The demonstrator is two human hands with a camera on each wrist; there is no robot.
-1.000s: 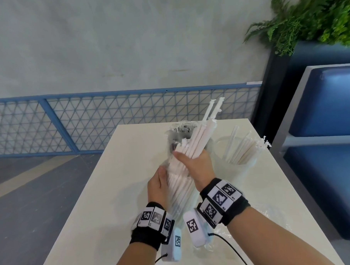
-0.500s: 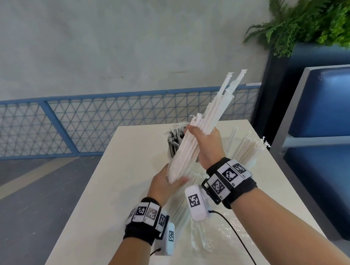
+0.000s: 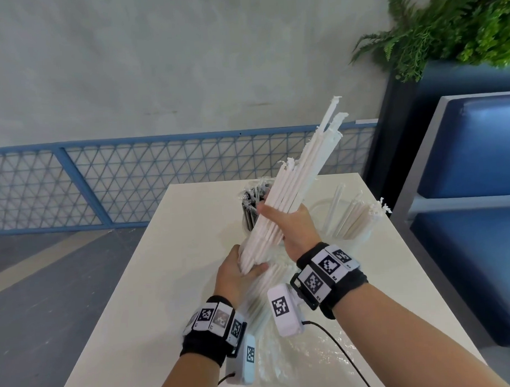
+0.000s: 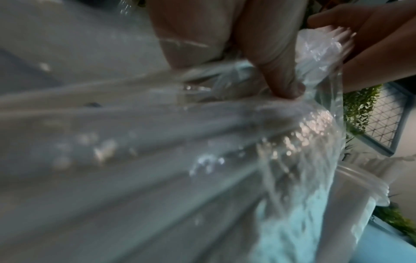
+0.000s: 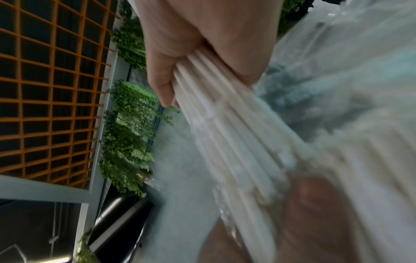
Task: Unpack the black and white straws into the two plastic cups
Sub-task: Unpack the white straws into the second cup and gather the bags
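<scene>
My right hand (image 3: 290,224) grips a thick bundle of white straws (image 3: 299,173) tilted up and to the right, above the table. The right wrist view shows the fingers (image 5: 162,83) curled round these straws (image 5: 225,124). Below it, my left hand (image 3: 237,276) holds the clear plastic bag (image 3: 261,298), which has more white straws inside; its thumb (image 4: 281,76) presses into the bag's film (image 4: 303,142). Behind the hands stands a clear cup (image 3: 247,223) with black straws. To its right, a second clear cup (image 3: 358,238) holds several white straws.
The white table (image 3: 152,285) runs forward to a blue mesh fence (image 3: 130,181). Crumpled clear plastic (image 3: 299,358) lies on the table near me. A blue padded bench (image 3: 476,213) and a dark planter with ferns (image 3: 451,24) stand on the right.
My right hand has drawn the white straw bundle up and to the right, out of the bag. My left hand has slid down to the bundle's lower end, holding the bag.
</scene>
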